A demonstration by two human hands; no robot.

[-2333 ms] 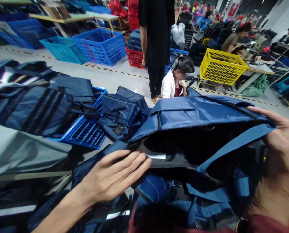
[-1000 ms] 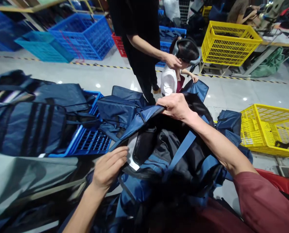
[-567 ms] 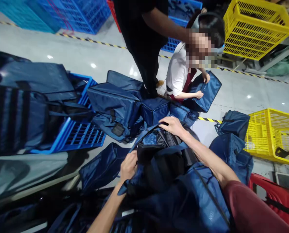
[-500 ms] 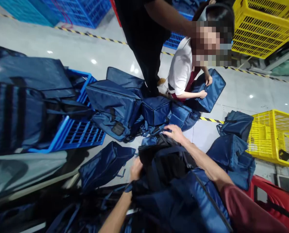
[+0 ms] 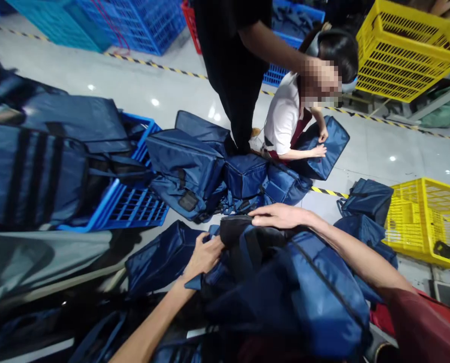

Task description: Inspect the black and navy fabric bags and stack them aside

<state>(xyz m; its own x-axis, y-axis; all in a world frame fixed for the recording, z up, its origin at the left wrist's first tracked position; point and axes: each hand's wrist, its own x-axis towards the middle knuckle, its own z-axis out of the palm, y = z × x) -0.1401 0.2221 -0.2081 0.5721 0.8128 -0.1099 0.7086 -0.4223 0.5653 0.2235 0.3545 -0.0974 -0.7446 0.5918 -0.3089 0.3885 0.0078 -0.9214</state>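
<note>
A navy backpack with a black back panel and straps lies in front of me, low in the view. My left hand is closed on its left edge, fingers bent around the fabric beside a strap. Across the top edge rests my right hand, its fingers stretched out and touching the black rim. The fingertips' far side is partly hidden. Just left of my left hand a boxy navy bag lies on the floor.
Several navy bags stand ahead. A blue crate full of bags is on the left, a yellow crate on the right. A co-worker crouches ahead with hands on a navy bag; another person stands beside.
My left hand has risen along the bag's left edge and shows more clearly. My right hand has flattened over the rim. The backpack has shifted and its blue side shows more.
</note>
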